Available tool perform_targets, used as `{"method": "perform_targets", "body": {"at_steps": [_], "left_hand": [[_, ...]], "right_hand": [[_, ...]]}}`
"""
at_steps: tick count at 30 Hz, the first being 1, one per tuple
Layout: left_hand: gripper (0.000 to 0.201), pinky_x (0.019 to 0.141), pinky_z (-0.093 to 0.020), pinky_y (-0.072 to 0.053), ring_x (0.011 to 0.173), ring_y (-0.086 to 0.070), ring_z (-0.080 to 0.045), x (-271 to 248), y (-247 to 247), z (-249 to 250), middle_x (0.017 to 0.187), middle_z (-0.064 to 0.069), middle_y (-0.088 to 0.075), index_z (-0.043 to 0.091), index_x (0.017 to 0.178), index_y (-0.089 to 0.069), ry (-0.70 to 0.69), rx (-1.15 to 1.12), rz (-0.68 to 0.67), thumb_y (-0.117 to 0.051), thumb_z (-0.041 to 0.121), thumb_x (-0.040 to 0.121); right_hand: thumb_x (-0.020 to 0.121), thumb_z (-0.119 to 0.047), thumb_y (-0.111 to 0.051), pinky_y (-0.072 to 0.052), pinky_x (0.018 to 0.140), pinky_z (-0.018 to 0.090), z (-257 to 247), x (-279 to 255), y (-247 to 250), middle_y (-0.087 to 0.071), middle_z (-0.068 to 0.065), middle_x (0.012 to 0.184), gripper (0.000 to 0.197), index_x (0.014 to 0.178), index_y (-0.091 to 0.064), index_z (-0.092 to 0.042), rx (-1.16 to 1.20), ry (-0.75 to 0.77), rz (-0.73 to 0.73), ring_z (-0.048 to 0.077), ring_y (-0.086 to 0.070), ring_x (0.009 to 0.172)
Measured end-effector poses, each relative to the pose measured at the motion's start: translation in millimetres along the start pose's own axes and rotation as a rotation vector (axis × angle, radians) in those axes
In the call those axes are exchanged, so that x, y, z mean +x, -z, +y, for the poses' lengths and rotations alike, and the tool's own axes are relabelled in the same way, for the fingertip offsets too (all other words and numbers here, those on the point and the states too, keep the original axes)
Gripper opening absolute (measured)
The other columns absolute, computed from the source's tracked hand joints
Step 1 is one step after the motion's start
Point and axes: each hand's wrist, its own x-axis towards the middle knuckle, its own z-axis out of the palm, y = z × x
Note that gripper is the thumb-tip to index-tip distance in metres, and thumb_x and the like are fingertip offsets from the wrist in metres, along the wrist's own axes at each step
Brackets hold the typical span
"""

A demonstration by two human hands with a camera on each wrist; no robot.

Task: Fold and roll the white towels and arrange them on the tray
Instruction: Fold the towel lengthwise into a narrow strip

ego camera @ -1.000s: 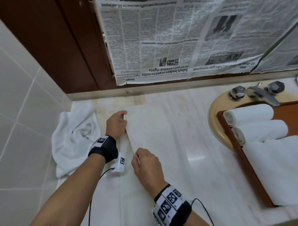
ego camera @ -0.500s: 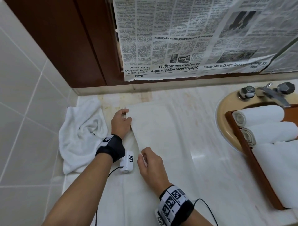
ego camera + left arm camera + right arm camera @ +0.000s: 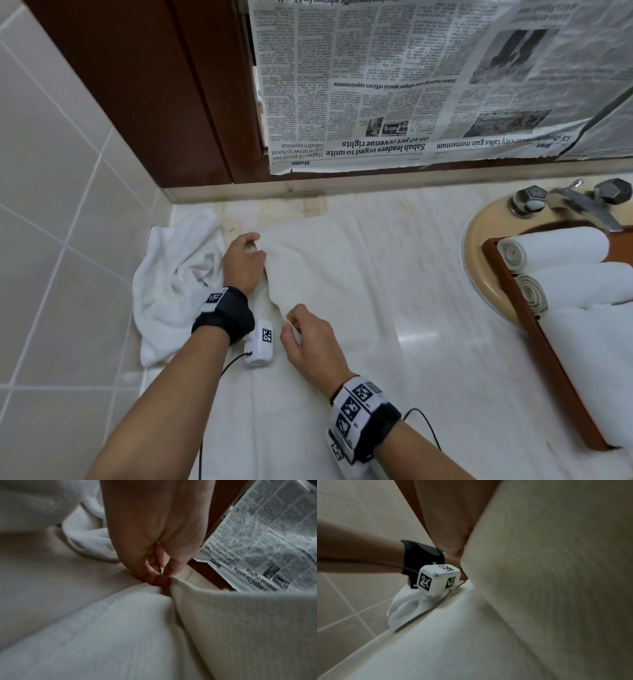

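Note:
A white towel (image 3: pixel 329 308) lies spread flat on the marble counter, its left edge lifted. My left hand (image 3: pixel 244 260) pinches the far left corner of the towel (image 3: pixel 231 622); the pinch shows in the left wrist view at the fingertips (image 3: pixel 159 580). My right hand (image 3: pixel 306 337) pinches the same edge nearer to me. In the right wrist view the raised towel (image 3: pixel 556 561) fills the frame and hides the fingers. A wooden tray (image 3: pixel 548 363) at the right carries two rolled towels (image 3: pixel 561 250) and a folded one (image 3: pixel 596 370).
A crumpled white towel (image 3: pixel 171 284) lies in the left corner by the tiled wall (image 3: pixel 51 205). The tray rests over a beige sink (image 3: pixel 479 240) with a tap (image 3: pixel 575 202). Newspaper (image 3: pixel 411 85) hangs on the back wall above the counter.
Both hands keep their pinch on the towel's left edge and have lifted it slightly and drawn it rightward. The head view has shifted a little to the left.

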Motion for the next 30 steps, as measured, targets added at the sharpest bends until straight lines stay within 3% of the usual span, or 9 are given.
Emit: {"method": "perform_targets", "body": {"at_steps": [5, 10, 14, 19, 24, 26, 30], "left_hand": [[0.035, 0.087, -0.022, -0.043, 0.102, -0.056, -0.013, 0.4, 0.5, 3.9, 0.123, -0.002, -0.059, 0.015, 0.122, -0.061, 0.006, 0.094, 0.033, -0.055, 0.005, 0.089], [0.040, 0.101, -0.033, -0.041, 0.116, -0.055, -0.030, 4.6, 7.3, 3.1, 0.128, -0.014, -0.055, 0.007, 0.125, -0.060, -0.103, 0.419, -0.013, -0.056, 0.001, 0.086], [0.042, 0.098, -0.038, -0.044, 0.107, -0.057, -0.033, 2.2, 8.2, 2.9, 0.121, -0.016, -0.057, 0.007, 0.124, -0.061, -0.150, 0.445, -0.029, -0.054, -0.001, 0.083], [0.043, 0.098, -0.036, -0.043, 0.106, -0.057, -0.032, -1.1, -19.1, 15.2, 0.117, -0.015, -0.059, 0.007, 0.124, -0.062, -0.191, 0.459, -0.104, -0.055, -0.001, 0.083], [0.041, 0.101, -0.036, -0.042, 0.106, -0.059, -0.034, -2.8, -71.4, 36.6, 0.119, -0.016, -0.059, 0.005, 0.124, -0.063, -0.240, 0.457, -0.169, -0.060, -0.001, 0.083], [0.041, 0.100, -0.031, -0.040, 0.105, -0.060, -0.032, -1.7, -91.6, 44.7, 0.119, -0.016, -0.060, 0.005, 0.124, -0.064, -0.259, 0.464, -0.191, -0.061, 0.000, 0.083], [0.039, 0.083, -0.012, -0.032, 0.086, -0.057, -0.017, 0.2, -122.7, 54.4, 0.120, -0.009, -0.060, 0.009, 0.124, -0.065, -0.278, 0.443, -0.209, -0.062, 0.004, 0.085]], "right_hand": [[0.098, -0.024, -0.048, -0.041, 0.064, 0.038, 3.4, -8.6, -9.5, -0.052, -0.001, 0.075, 0.010, 0.092, -0.044, -0.017, -0.088, -0.063, -0.107, 0.024, -0.051, 0.068], [0.096, -0.027, -0.052, -0.047, 0.066, 0.038, 9.5, -8.6, -5.6, -0.054, -0.005, 0.073, 0.011, 0.096, -0.052, -0.016, -0.039, -0.166, -0.069, 0.018, -0.053, 0.069], [0.093, -0.029, -0.057, -0.051, 0.069, 0.038, 18.8, -9.6, 5.7, -0.058, -0.005, 0.076, 0.013, 0.095, -0.056, -0.016, -0.031, -0.221, -0.089, 0.017, -0.056, 0.073], [0.088, -0.034, -0.065, -0.047, 0.067, 0.026, 39.6, -18.5, 31.5, -0.056, -0.011, 0.073, 0.015, 0.091, -0.059, -0.021, -0.017, -0.287, -0.035, 0.009, -0.055, 0.071], [0.089, -0.026, -0.066, -0.040, 0.057, 0.015, 71.3, -24.8, 77.2, -0.057, -0.009, 0.065, 0.011, 0.084, -0.060, -0.020, 0.018, -0.310, 0.045, 0.004, -0.052, 0.059], [0.090, -0.023, -0.066, -0.039, 0.055, 0.014, 87.2, -25.3, 99.2, -0.059, -0.006, 0.066, 0.011, 0.083, -0.061, -0.018, 0.020, -0.318, 0.080, 0.005, -0.052, 0.059], [0.091, -0.024, -0.067, -0.039, 0.059, 0.014, 112.0, -17.5, 142.5, -0.062, -0.005, 0.071, 0.010, 0.083, -0.063, -0.019, 0.026, -0.349, 0.098, 0.004, -0.054, 0.062]]}}
